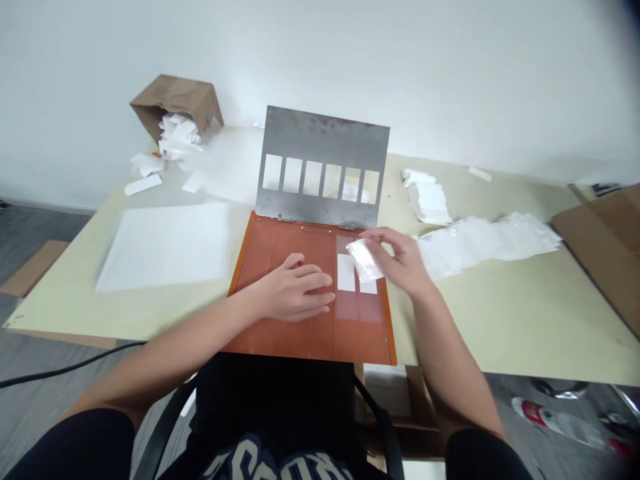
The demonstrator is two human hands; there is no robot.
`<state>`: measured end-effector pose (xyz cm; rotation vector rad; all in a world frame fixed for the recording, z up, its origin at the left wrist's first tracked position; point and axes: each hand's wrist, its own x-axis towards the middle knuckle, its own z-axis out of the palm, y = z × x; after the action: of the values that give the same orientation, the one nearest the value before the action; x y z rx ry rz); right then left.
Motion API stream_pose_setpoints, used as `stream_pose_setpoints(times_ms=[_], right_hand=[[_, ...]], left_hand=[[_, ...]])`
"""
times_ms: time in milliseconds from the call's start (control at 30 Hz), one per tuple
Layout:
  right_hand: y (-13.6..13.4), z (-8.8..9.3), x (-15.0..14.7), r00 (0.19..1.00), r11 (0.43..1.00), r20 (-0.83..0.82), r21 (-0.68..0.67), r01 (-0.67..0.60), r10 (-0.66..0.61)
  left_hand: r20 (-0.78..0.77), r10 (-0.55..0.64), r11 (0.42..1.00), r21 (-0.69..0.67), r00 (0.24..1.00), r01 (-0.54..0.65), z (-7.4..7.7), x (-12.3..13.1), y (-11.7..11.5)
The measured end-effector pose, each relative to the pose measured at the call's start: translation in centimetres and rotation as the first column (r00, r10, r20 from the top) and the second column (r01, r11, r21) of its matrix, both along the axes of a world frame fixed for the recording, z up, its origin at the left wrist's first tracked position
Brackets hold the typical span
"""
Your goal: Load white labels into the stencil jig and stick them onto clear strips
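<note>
My right hand (400,259) pinches a small clear plastic bag (367,261) over the right side of an orange-brown board (280,250). Beneath that bag lie a white card (345,273) and a second white card (369,287), partly covered by the bag. Both cards rest on translucent film (356,311) on the board. My left hand (300,293) hovers on or just above the board's middle, fingers loosely apart and nothing visible in them. Hinged to the board's far edge, a grey metal plate (327,141) with a row of several rectangular windows stands raised.
Overlapping clear bags (480,243) fan out at right, beside a stack of white cards (431,201). White sheets (163,247) lie at left. A cardboard box (187,93) spills white pieces at the back left; another carton (605,247) stands at the right edge.
</note>
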<state>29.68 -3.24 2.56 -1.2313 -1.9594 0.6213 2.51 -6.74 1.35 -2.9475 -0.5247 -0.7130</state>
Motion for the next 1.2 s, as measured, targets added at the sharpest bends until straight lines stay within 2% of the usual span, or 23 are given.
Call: stream_pose_setpoints(times_ms=[67, 133, 167, 267, 333, 433, 533, 633, 733, 800, 933, 1200], right_hand=[[0.5, 0.2, 2.9, 0.969, 0.977, 0.136, 0.084, 0.197, -0.207], [0.9, 0.0, 5.7, 0.865, 0.921, 0.318, 0.145, 0.361, -0.389], [1.1, -0.3, 6.8, 0.812, 0.898, 0.383, 0.166, 0.409, -0.440], [1.6, -1.3, 9.1, 0.711, 0.866, 0.504, 0.189, 0.463, -0.490], [1.8, -1.9, 9.7, 0.671, 0.846, 0.527, 0.217, 0.487, -0.521], [1.8, -2.1, 9.1, 0.681, 0.832, 0.480, 0.272, 0.484, -0.553], [1.3, -1.8, 7.1, 0.801, 0.887, 0.388, 0.275, 0.372, -0.456], [0.5, -1.4, 4.6, 0.923, 0.967, 0.319, 0.205, 0.152, -0.213], [-0.3, -1.3, 2.5, 0.942, 0.990, 0.335, 0.118, -0.071, 0.027], [-0.7, -1.4, 1.7, 0.925, 0.985, 0.361, 0.076, -0.152, 0.115], [-1.0, -1.6, 1.2, 0.890, 0.977, 0.426, 0.056, -0.206, 0.163], [-1.0, -1.9, 1.5, 0.875, 0.966, 0.462, 0.121, -0.226, 0.147]], left_hand=[[-0.029, 0.045, 0.997, -0.066, 0.999, -0.047, 0.3, -0.1, 0.3], [-0.053, 0.080, 0.992, -0.091, 0.995, -0.085, 0.7, 0.0, 0.6], [-0.054, 0.083, 0.993, -0.081, 0.995, -0.087, 1.0, 0.1, 0.8], [-0.049, 0.061, 0.997, -0.037, 0.997, -0.062, 1.9, 0.7, 1.1], [-0.076, 0.066, 0.995, -0.069, 0.995, -0.071, 2.6, 1.4, 1.3], [-0.148, 0.114, 0.974, -0.180, 0.982, -0.140, 3.4, 2.4, 2.0], [-0.168, 0.154, 0.945, -0.262, 0.974, -0.195, 3.3, 3.0, 2.8], [-0.134, 0.149, 0.933, -0.310, 0.980, -0.184, 2.4, 2.9, 3.2], [-0.107, 0.104, 0.921, -0.365, 0.989, -0.136, 1.5, 2.4, 2.9], [-0.107, 0.071, 0.909, -0.403, 0.992, -0.108, 1.2, 2.1, 2.4], [-0.142, 0.008, 0.910, -0.410, 0.990, -0.067, 1.4, 2.2, 1.6], [-0.172, -0.050, 0.914, -0.404, 0.984, -0.024, 2.0, 2.5, 0.9]])
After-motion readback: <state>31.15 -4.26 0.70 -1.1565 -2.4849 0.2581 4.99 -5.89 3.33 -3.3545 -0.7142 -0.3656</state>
